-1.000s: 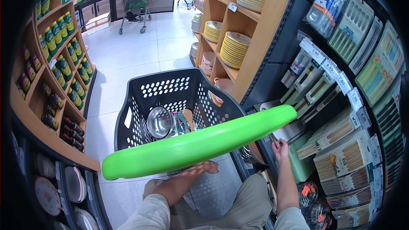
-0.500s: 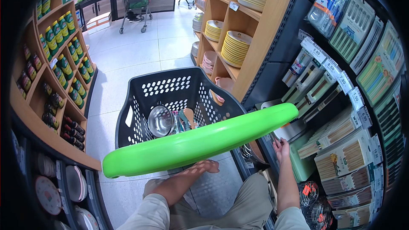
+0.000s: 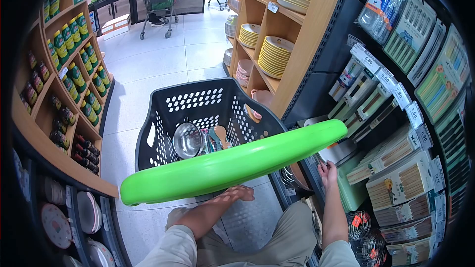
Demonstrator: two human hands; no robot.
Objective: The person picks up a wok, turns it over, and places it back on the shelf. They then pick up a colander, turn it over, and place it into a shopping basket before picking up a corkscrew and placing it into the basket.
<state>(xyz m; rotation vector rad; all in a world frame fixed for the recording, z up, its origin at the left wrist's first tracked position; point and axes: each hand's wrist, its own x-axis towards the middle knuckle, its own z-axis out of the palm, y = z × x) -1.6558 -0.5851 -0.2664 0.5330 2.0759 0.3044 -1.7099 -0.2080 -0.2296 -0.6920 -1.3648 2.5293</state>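
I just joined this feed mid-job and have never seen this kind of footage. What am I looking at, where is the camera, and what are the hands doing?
There is no machine here: a person wears a camera on the head, and it looks forward and down with a wide, curved lens. You see a shop aisle. In front stands a dark shopping basket with a bright green handle across the view. Inside lie a shiny metal bowl and some utensils. The left hand rests open below the handle; I cannot tell if it touches it. The right hand reaches to the low shelf at the right, fingers against a pale green item, gripping nothing that I can see. Yellow plates fill the wooden shelves.
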